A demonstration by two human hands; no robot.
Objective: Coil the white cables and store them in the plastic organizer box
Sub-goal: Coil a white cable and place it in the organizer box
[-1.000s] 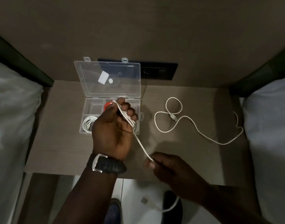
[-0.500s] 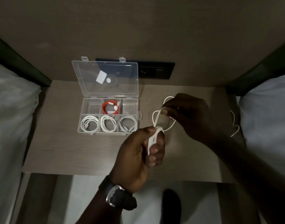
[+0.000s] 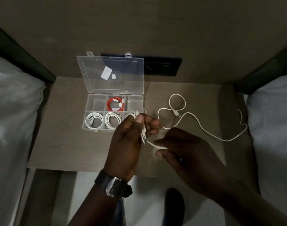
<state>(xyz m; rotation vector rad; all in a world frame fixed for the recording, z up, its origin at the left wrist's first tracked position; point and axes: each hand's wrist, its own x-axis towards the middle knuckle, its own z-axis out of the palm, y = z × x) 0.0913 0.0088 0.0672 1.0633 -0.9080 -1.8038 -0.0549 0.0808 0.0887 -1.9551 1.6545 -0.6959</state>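
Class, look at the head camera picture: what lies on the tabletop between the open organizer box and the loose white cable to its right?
In the head view, only bare tabletop lies between the organizer box and the loose white cable.

A clear plastic organizer box point(image 3: 97, 103) sits on the surface with its hinged transparent lid point(image 3: 111, 75) standing open at the far side. The box is divided into two rows of compartments. The near-left compartment holds a coiled white cable point(image 3: 93, 121); the near-middle compartment holds a second coiled white cable point(image 3: 113, 121). The far-middle compartment holds a coiled red cable point(image 3: 115, 104). A third white cable, partly coiled point(image 3: 143, 132), is gripped in the left hand point(image 3: 128, 144), its loose end pinched by the right hand point(image 3: 180, 152). A long uncoiled white cable point(image 3: 196, 121) lies looped on the surface, right of the box.
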